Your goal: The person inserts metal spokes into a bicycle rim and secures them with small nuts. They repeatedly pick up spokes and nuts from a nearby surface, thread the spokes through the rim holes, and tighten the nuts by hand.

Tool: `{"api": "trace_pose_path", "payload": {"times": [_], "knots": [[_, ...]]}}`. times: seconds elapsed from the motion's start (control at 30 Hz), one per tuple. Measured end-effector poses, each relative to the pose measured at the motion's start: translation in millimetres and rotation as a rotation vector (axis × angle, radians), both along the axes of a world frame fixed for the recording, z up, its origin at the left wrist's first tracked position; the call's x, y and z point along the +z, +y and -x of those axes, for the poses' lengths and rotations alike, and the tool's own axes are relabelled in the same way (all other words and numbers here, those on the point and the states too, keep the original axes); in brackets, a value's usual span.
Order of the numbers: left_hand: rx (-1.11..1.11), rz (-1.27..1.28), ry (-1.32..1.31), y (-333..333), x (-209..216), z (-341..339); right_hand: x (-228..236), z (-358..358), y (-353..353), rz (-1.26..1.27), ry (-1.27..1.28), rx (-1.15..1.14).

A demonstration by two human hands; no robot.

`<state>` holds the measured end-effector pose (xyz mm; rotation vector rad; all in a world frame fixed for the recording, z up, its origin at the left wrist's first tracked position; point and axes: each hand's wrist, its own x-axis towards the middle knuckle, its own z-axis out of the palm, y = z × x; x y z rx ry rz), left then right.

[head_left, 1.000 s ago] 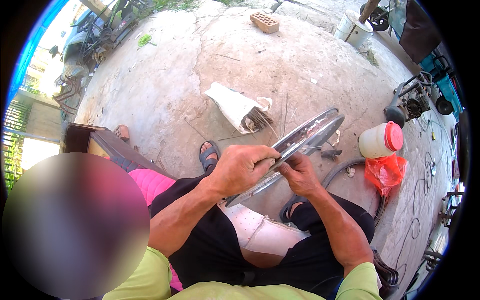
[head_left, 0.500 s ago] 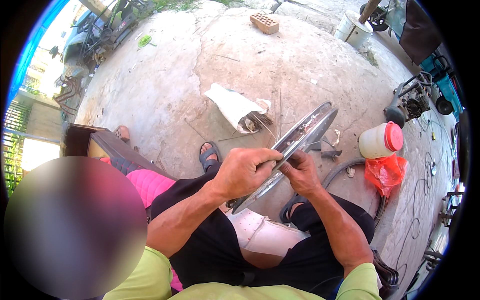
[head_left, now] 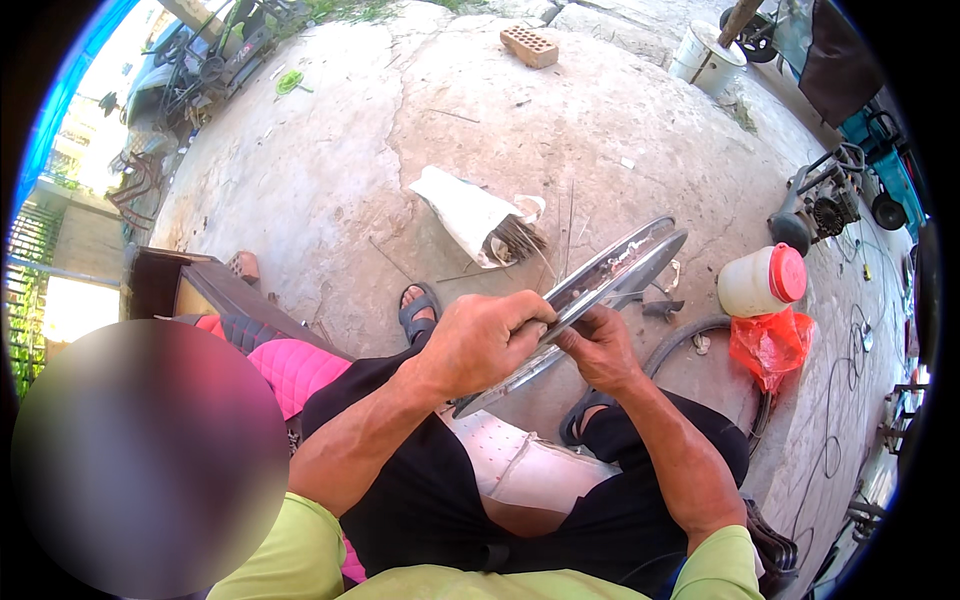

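A metal wheel rim point(head_left: 655, 262) is held tilted above my lap, its far end raised away from me. My left hand point(head_left: 485, 340) is closed at the rim's left side, thumb and curled fingers pressed against it. On the other side my right hand point(head_left: 603, 350) pinches the rim with thumb and fingers. Whether either hand also holds a small part is hidden by the fingers. Beyond the rim, a white bag point(head_left: 462, 217) lies on its side with a bundle of thin wire spokes point(head_left: 515, 242) sticking out of its mouth.
A cream tub with a red lid point(head_left: 745, 283) stands at the right by a red plastic bag point(head_left: 772, 350). Farther out are a black machine point(head_left: 825, 203), a perforated brick point(head_left: 529, 47) and a white bucket point(head_left: 706, 58). A brown wooden piece point(head_left: 240, 300) is at the left.
The rim has tipped slightly lower and shifted a little to the right at its far end. My left hand has moved slightly left; both hands keep their hold.
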<state>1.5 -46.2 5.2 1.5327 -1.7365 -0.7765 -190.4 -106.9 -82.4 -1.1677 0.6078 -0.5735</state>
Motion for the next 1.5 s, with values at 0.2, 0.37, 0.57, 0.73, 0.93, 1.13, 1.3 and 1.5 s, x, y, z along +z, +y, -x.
{"api": "trace_pose_path", "payload": {"times": [0.2,0.37,0.57,0.73,0.93,1.13,1.3,1.5], "knots": [[-0.004,-0.057,0.038,-1,6,1,2,3,0,0.004,-0.002,0.025],[-0.029,-0.011,0.061,-1,3,0,1,2,1,-0.038,-0.073,0.038],[0.012,-0.277,0.131,-4,18,-8,1,4,-3,-0.053,-0.029,0.038],[-0.044,0.112,-0.014,-7,-2,-10,0,4,-7,-0.063,-0.017,0.036],[-0.212,0.082,-0.169,-21,10,-16,0,11,-17,-0.068,-0.013,0.042],[-0.22,0.045,-0.078,-21,5,-11,2,14,-21,-0.036,0.027,0.104],[-0.192,0.047,-0.047,-15,5,-4,12,15,-22,-0.058,0.024,0.131],[-0.153,0.066,-0.098,-16,9,-8,12,16,-24,-0.055,0.064,0.138]]}}
